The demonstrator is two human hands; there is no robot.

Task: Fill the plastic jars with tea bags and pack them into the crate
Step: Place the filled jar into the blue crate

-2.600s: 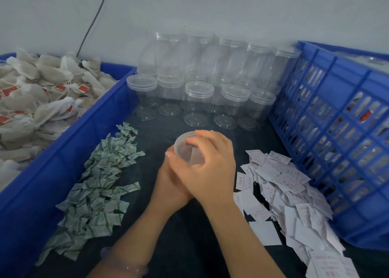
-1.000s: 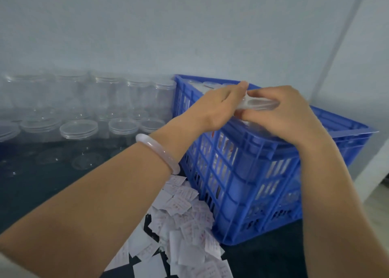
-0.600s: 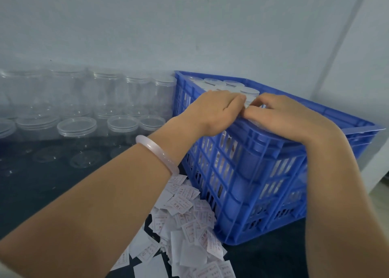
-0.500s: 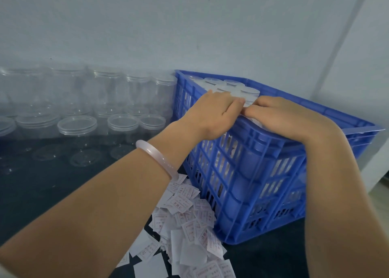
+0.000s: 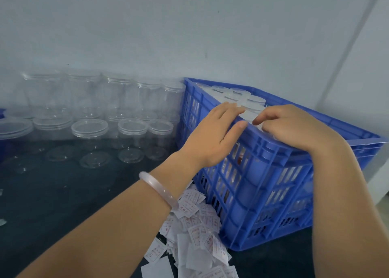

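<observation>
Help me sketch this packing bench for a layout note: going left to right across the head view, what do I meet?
Clear round plastic jars standing in rows → left hand → right hand. The blue slatted plastic crate spans across both hands, so it has no clear place.

— How is the left hand [image 5: 212, 138] held?
— It is spread flat, palm down, with the fingers straight.
— And the right hand [image 5: 294, 128]?
— Its fingers are bent, tips turned toward the left hand. Whether anything is gripped cannot be told.
</observation>
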